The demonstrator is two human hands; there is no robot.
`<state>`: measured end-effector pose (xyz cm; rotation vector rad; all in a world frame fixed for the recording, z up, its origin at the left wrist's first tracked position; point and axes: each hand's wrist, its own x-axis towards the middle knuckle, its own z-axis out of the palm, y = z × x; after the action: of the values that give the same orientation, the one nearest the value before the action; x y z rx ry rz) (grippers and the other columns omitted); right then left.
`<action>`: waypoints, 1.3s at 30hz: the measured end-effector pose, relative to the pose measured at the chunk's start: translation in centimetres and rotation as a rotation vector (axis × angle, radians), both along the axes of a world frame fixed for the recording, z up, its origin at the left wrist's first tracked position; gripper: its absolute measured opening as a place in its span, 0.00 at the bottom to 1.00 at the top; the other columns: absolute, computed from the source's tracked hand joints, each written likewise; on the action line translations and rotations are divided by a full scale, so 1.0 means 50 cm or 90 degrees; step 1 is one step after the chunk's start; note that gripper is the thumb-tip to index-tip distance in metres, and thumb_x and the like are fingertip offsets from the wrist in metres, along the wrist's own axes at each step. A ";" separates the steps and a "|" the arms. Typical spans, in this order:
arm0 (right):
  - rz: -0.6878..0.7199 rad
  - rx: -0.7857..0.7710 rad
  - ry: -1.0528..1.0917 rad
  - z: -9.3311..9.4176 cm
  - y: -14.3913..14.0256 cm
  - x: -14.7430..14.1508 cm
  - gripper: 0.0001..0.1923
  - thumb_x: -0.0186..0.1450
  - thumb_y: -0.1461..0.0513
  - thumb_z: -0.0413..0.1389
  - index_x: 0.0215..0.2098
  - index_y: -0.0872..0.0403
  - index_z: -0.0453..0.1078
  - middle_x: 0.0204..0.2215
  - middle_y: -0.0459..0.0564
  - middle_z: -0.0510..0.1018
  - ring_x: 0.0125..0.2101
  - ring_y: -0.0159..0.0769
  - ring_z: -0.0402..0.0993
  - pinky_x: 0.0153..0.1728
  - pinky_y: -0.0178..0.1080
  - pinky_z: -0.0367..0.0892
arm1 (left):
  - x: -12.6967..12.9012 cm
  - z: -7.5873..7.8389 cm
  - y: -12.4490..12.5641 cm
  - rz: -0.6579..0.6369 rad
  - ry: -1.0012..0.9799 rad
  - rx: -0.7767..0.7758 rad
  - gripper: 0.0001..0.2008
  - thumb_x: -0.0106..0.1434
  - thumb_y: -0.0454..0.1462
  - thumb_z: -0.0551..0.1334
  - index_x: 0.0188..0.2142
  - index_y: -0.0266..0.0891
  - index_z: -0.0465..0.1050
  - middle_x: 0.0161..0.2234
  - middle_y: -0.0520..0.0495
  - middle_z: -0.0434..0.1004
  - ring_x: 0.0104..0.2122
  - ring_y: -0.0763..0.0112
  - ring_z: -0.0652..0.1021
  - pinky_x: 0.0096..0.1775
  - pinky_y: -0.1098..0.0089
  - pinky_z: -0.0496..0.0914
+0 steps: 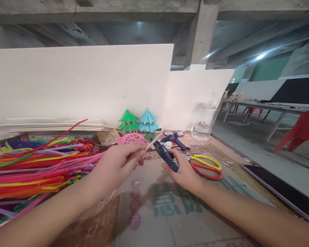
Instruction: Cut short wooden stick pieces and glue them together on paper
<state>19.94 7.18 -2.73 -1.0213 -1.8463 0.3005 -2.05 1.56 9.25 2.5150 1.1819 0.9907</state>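
Two bare forearms, no sleeves in view, left hand [118, 161], right hand [184, 173] (no rings or watch)

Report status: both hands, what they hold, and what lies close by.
Left hand pinching a thin stick. Right hand closed on dark blue cutters, jaws at the stick. Scissors and glue gun just beyond.

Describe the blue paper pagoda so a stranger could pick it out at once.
Start at the big white board standing along the back of the table. At its foot, near the board's right end, two small tiered pagodas stand side by side, behind the left hand. The blue pagoda is the right one of the pair; its neighbour, the green pagoda, has the same shape.
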 end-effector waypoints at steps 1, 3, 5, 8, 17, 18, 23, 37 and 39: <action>-0.002 0.014 -0.008 -0.001 -0.001 0.000 0.24 0.62 0.50 0.56 0.52 0.53 0.64 0.46 0.57 0.77 0.45 0.48 0.76 0.46 0.49 0.71 | 0.002 -0.001 -0.002 0.005 0.026 0.022 0.15 0.66 0.38 0.51 0.25 0.40 0.67 0.19 0.56 0.69 0.18 0.75 0.68 0.23 0.75 0.60; 0.003 0.048 -0.025 0.000 -0.003 0.001 0.24 0.62 0.51 0.57 0.52 0.53 0.64 0.47 0.58 0.77 0.46 0.48 0.76 0.47 0.49 0.71 | 0.006 -0.003 -0.006 0.008 0.060 0.054 0.14 0.66 0.36 0.50 0.24 0.41 0.64 0.17 0.57 0.65 0.17 0.76 0.66 0.22 0.74 0.57; 0.011 0.081 -0.039 0.001 -0.005 0.001 0.22 0.63 0.53 0.57 0.52 0.52 0.64 0.47 0.58 0.77 0.47 0.48 0.75 0.48 0.48 0.71 | 0.008 -0.002 -0.008 0.011 0.078 0.082 0.14 0.66 0.36 0.50 0.24 0.41 0.63 0.17 0.57 0.62 0.18 0.75 0.64 0.22 0.74 0.56; 0.007 0.099 -0.048 0.002 -0.005 0.002 0.22 0.63 0.53 0.57 0.52 0.53 0.64 0.48 0.58 0.76 0.47 0.48 0.75 0.47 0.48 0.71 | 0.006 -0.003 -0.008 0.029 0.097 0.112 0.13 0.67 0.37 0.49 0.27 0.41 0.64 0.18 0.57 0.61 0.19 0.74 0.64 0.23 0.74 0.56; 0.019 0.083 -0.082 0.018 -0.016 0.003 0.21 0.62 0.51 0.59 0.50 0.52 0.66 0.44 0.56 0.78 0.42 0.46 0.77 0.43 0.46 0.72 | 0.009 -0.011 -0.007 0.071 0.160 0.126 0.11 0.66 0.37 0.47 0.28 0.42 0.62 0.20 0.54 0.65 0.20 0.71 0.67 0.24 0.73 0.55; 0.016 0.073 -0.088 0.020 -0.018 0.003 0.21 0.62 0.52 0.59 0.49 0.52 0.67 0.43 0.55 0.79 0.41 0.46 0.77 0.41 0.45 0.72 | 0.011 -0.011 -0.007 0.072 0.157 0.112 0.11 0.66 0.38 0.47 0.28 0.42 0.63 0.21 0.53 0.67 0.20 0.70 0.68 0.24 0.72 0.55; 0.001 0.057 -0.104 0.020 -0.021 0.006 0.18 0.62 0.52 0.59 0.47 0.51 0.69 0.37 0.52 0.80 0.36 0.44 0.78 0.38 0.43 0.72 | 0.014 -0.011 -0.005 0.058 0.138 0.050 0.12 0.65 0.39 0.46 0.28 0.43 0.62 0.22 0.52 0.67 0.22 0.68 0.69 0.26 0.72 0.59; -0.007 0.080 -0.117 0.022 -0.024 0.007 0.18 0.63 0.51 0.57 0.47 0.52 0.70 0.36 0.53 0.81 0.33 0.44 0.78 0.34 0.41 0.71 | 0.011 -0.010 -0.002 0.024 0.140 0.068 0.09 0.63 0.34 0.47 0.27 0.43 0.60 0.21 0.55 0.66 0.20 0.72 0.67 0.23 0.74 0.57; -0.013 0.071 -0.115 0.022 -0.025 0.007 0.17 0.63 0.51 0.57 0.45 0.52 0.71 0.33 0.52 0.81 0.31 0.43 0.78 0.33 0.40 0.71 | 0.010 -0.010 -0.002 0.024 0.136 0.065 0.09 0.63 0.34 0.47 0.27 0.43 0.59 0.21 0.55 0.66 0.20 0.73 0.67 0.23 0.74 0.58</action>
<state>20.29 5.95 -1.63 -1.0170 -1.9897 0.0929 -1.54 1.47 8.76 2.7447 1.2705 0.8267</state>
